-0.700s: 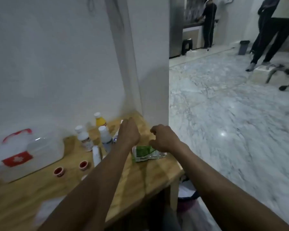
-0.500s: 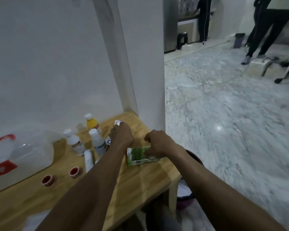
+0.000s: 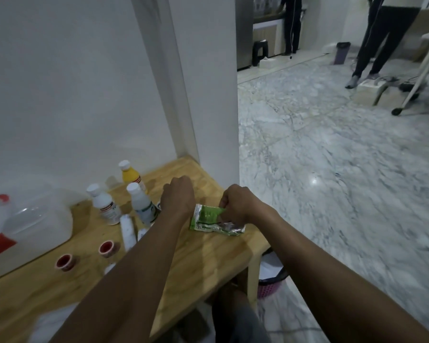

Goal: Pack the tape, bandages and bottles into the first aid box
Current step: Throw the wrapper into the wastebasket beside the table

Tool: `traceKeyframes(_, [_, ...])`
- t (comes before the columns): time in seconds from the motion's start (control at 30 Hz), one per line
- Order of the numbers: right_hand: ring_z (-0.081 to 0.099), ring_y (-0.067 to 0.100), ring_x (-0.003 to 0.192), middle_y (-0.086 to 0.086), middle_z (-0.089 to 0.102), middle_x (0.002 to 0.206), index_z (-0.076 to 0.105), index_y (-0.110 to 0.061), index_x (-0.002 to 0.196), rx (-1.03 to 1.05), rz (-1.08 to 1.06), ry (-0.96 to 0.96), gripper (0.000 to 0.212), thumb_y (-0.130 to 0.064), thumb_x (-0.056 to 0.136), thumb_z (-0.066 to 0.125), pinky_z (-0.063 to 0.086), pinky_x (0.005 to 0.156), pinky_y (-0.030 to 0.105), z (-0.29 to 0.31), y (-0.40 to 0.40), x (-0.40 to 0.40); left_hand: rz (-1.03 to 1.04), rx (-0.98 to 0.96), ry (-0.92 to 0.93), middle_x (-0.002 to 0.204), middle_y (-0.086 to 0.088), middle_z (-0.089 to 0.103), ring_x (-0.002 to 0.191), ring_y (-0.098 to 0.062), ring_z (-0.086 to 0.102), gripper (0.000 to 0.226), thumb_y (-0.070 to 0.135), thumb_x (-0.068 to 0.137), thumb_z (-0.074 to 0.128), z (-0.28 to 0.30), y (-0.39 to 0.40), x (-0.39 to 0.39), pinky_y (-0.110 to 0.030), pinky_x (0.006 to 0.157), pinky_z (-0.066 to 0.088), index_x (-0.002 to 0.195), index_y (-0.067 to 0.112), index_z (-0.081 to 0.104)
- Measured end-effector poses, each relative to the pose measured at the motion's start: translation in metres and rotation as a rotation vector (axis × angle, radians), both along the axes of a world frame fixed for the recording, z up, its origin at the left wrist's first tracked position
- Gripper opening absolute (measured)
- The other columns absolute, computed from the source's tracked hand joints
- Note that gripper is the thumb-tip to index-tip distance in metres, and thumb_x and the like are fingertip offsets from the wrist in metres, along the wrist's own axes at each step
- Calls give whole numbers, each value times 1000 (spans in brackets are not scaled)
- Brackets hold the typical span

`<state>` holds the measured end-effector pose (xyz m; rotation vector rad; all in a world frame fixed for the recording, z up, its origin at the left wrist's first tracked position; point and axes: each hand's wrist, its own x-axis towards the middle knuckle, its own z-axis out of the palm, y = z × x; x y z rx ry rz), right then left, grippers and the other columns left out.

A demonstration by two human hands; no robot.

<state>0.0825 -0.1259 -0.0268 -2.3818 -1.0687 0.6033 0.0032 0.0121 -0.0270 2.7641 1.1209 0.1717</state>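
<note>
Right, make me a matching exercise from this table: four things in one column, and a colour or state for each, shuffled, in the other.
Things:
1. back bottle
2. packet
3. first aid box
4. small cup

Descriptions:
A. translucent white, red handle
B. pinched by the right hand
C. yellow, white cap
D. red inside, standing open on the table

Pairs: 1-C, 2-B, 3-A, 4-D

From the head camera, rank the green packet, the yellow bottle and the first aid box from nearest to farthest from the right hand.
1. Green packet: pinched by the right hand.
2. Yellow bottle: back by the wall, past the left hand.
3. First aid box: far left of the table.
</note>
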Motion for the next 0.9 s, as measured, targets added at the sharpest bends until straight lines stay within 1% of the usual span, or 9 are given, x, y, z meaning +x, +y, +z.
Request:
traceKeyframes(0.07, [68,26,93,9,75,97,77,-4,96,8,-32,9,20,-12,78,78,58,73,34,1,-8,-3,-16,8,-32,113,-20,58,105,-40,55,22,1,91,44,-1,-5,-7,-41,78,45,108,2,58])
traceKeyframes(0.17, [67,25,83,8,72,89,74,-12,83,60,-98,36,6,-13,78,76,48,55,27,3,-24,-3,-53,38,-50,111,-20,60,102,-38,58,23,2,92,42,2,-20,-16,-39,74,46,108,1,59])
traceKeyframes(0.3, [62,22,73,13,65,104,55,-19,111,278,-328,160,35,-20,81,73,43,50,27,5,-47,10,-41,37,-174,112,-19,59,98,-37,58,30,1,91,39,10,-37,-14,-35,66,39,115,5,57])
traceKeyframes(0.37, [60,23,71,17,64,105,48,-24,112,424,-484,214,37,-13,82,67,42,45,25,7,-58,23,-20,7,-279,111,-17,61,96,-38,60,31,5,90,43,15,-44,-1,-34,65,39,116,10,59])
traceKeyframes(0.47, [58,20,64,17,61,105,52,-22,109,563,-647,265,34,-5,81,60,41,37,20,8,-72,47,15,-147,-453,107,-15,65,98,-38,61,21,8,89,50,23,-56,29,-31,67,36,107,7,61])
traceKeyframes(0.53, [59,20,70,15,60,111,59,-19,108,588,-715,263,32,-3,81,57,45,45,22,0,-78,68,-16,-227,-487,112,-12,64,104,-33,60,27,6,87,55,24,-64,57,-28,70,35,114,6,59])
traceKeyframes(0.6, [61,23,80,12,57,117,65,-13,110,568,-777,277,32,-1,81,57,50,59,26,-17,-82,88,-52,-299,-443,122,-11,59,108,-29,57,41,5,86,60,15,-69,88,-27,74,36,126,7,53])
traceKeyframes(0.7, [58,26,86,11,55,111,66,-8,111,472,-843,295,31,0,81,58,49,71,28,-53,-83,115,-92,-367,-261,133,-14,51,115,-32,55,59,6,85,63,-13,-71,136,-30,81,41,140,12,42])
traceKeyframes(0.9, [62,33,88,14,56,105,65,-5,102,241,-895,394,25,3,80,58,58,83,44,-142,-73,150,-222,-343,208,139,-15,44,120,-33,53,59,-3,84,47,-83,-68,198,-33,90,46,141,13,43])
